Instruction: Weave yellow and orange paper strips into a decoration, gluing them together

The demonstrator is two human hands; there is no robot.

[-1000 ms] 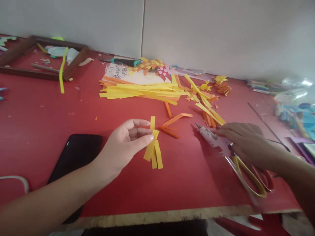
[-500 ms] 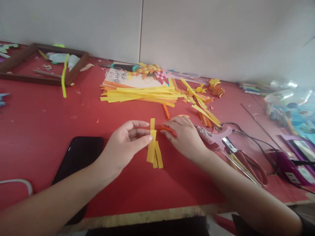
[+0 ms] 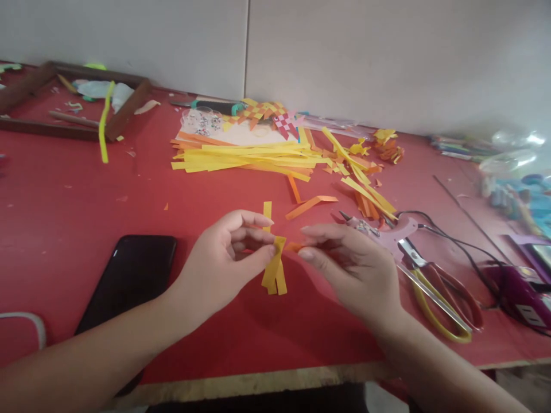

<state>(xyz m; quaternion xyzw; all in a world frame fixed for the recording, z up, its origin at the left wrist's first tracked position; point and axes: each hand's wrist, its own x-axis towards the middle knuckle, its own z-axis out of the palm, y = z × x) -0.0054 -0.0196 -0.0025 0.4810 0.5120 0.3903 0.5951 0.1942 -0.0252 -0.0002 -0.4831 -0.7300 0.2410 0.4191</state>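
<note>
Between thumb and fingers, my left hand pinches a yellow paper strip above the red table. More yellow strip ends hang or lie beneath it, and one pokes out above the fingers; how they join is hidden. My right hand is closed on an orange paper strip, whose tip points left at the yellow one with a small gap. Beyond the right fingers, a folded orange strip lies on the table.
A pile of yellow strips lies at the back, near woven paper pieces. At left are a black phone and a wooden frame. A pink glue gun, scissors and a purple power strip are at right.
My right hand has picked up an orange strip and drawn it toward me, leaving the folded one behind. The yellow strip in my left hand has tilted slightly.
</note>
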